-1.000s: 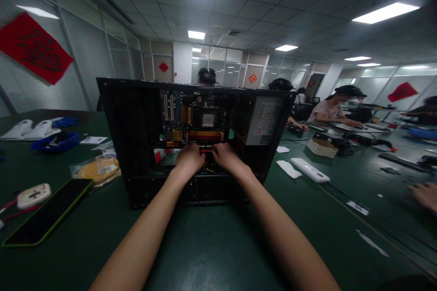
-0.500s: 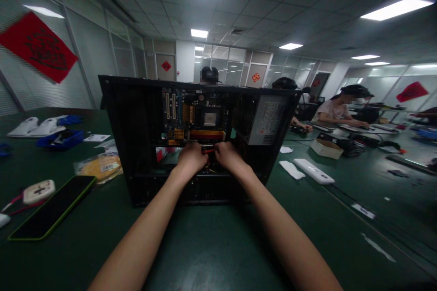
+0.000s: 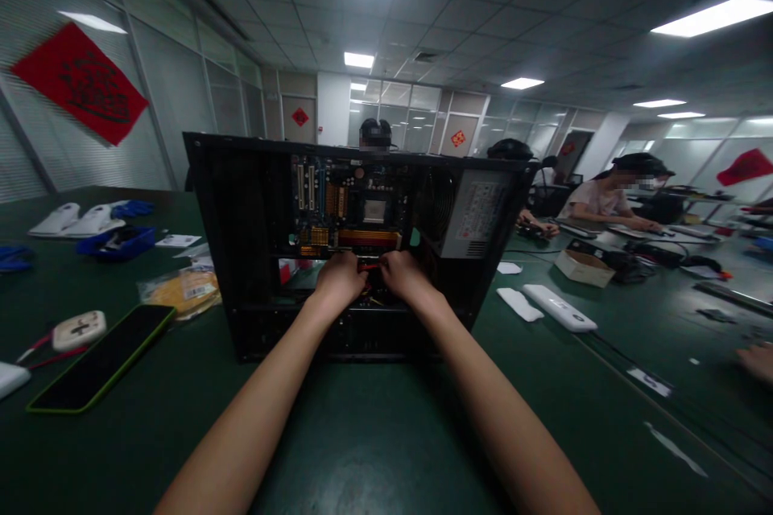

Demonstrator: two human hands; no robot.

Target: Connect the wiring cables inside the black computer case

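An open black computer case stands on the green table, its motherboard facing me and a grey power supply at its right. Both my arms reach into the case. My left hand and my right hand are closed side by side just below the motherboard. Between them shows a small red part, pinched by the fingers of both hands. What else the fingers hold is hidden.
Left of the case lie a dark phone with a green rim, a white controller, a plastic bag and a blue tray. White flat pieces lie to the right. Other people sit at far tables; someone's hand shows at the right edge.
My hands stay in the same place inside the case. The view has shifted slightly, so the case and table items sit a little further right. A hand at the right edge is back in view.
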